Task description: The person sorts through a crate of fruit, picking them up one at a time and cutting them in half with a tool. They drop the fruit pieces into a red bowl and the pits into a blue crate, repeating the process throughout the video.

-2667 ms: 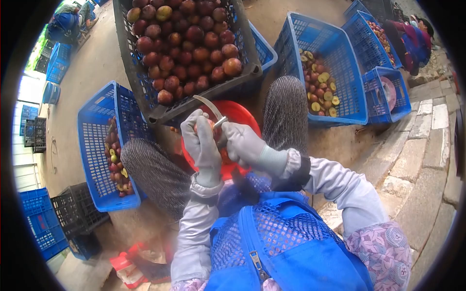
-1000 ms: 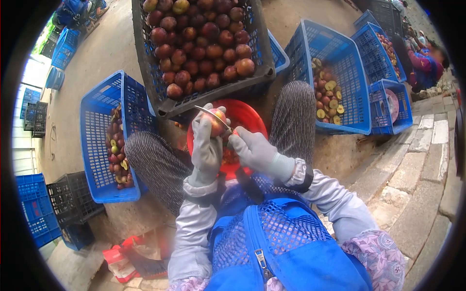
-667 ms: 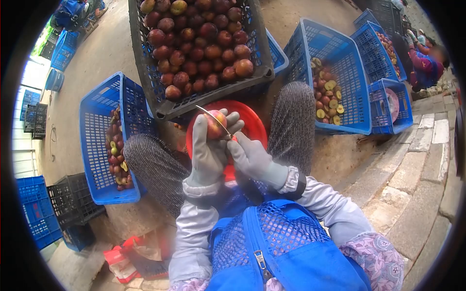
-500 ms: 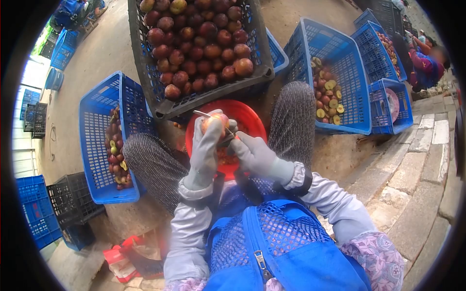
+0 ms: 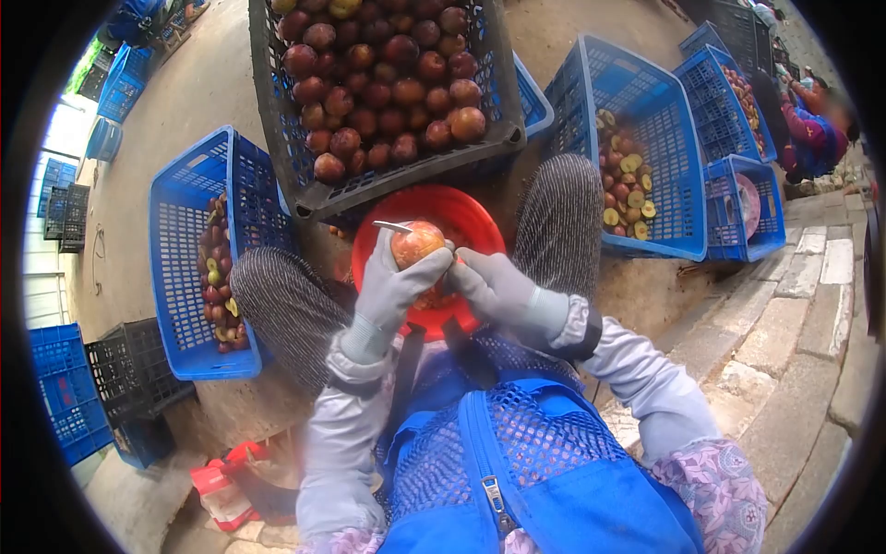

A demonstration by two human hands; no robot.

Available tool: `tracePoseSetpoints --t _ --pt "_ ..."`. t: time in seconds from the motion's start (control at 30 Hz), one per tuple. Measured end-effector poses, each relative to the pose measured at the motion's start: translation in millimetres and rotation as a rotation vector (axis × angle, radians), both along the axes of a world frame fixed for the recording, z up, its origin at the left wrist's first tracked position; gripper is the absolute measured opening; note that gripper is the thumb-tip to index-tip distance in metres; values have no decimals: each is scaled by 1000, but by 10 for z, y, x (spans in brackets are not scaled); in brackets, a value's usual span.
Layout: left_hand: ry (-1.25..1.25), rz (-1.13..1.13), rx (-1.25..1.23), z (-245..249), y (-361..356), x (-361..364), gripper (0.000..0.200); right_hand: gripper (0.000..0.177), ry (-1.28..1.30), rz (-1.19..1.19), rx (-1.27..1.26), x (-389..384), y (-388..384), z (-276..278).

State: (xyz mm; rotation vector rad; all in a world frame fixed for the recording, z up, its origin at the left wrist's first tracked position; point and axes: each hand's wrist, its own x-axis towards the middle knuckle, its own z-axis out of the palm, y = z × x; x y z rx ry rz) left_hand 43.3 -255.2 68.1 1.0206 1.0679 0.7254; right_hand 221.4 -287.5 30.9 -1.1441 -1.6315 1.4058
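Observation:
My left hand [image 5: 395, 286], in a pale grey glove, is closed around a reddish-orange plum [image 5: 417, 246]. A thin metal knife blade [image 5: 391, 226] sticks out at the plum's upper left; the fruit hides its middle. My right hand [image 5: 498, 288], gloved too, is closed just right of the plum on the knife's handle, which the fingers mostly cover. Both hands are above a red basin [image 5: 466, 214] between my knees, with reddish bits inside. Beyond the basin stands a black crate [image 5: 406, 182] full of whole dark-red plums [image 5: 403, 92].
A blue crate [image 5: 189, 263] on the left holds cut and whole plums. Another blue crate [image 5: 660, 185] on the right has halved plums. More crates [image 5: 138, 369] stand at the left, with a red-and-white bag [image 5: 231, 489] below. Another person [image 5: 812, 129] is at the upper right.
The plum has turned and sits slightly further right and lower, showing more of its face. The blade has shifted slightly right and down, and my right hand is slightly further right.

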Motion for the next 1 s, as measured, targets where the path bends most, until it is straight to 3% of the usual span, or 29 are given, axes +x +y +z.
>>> tracePoseSetpoints --t 0.03,0.07,0.2,0.33,0.47,0.57,0.6,0.7,0.83,0.9,0.97,1.0 --pt "160 -68 45 -61 28 -34 37 31 -46 58 -52 57 12 -4" --pt "121 -74 29 -90 30 -39 41 29 -40 80 -169 78 16 71" --pt "-578 212 -201 -21 -142 160 48 27 15 -49 4 -74 -33 114" --pt "-551 221 -169 -68 -185 156 42 27 59 -62 43 -120 -56 84" --pt "134 31 -5 -126 -17 -41 37 29 -180 133 -37 104 46 3" --pt "-182 63 -55 -128 -48 -36 44 31 -196 202 -52 161 113 57" --pt "-352 119 -125 -136 -76 -11 48 31 -40 98 8 67 99 130" --pt "-868 284 -335 -192 -235 112 58 30 -72 159 15 103 97 -12" --pt "-543 279 -204 -160 -224 19 54 29 -79 248 87 159 206 -62" --pt "-321 262 -64 -180 -157 -80 58 28 -307 380 51 235 314 186" --pt "-41 214 54 -188 -132 -164 61 27 -367 405 68 254 338 212" --pt "-102 219 35 -178 -128 -201 62 26 -396 421 81 247 356 213"
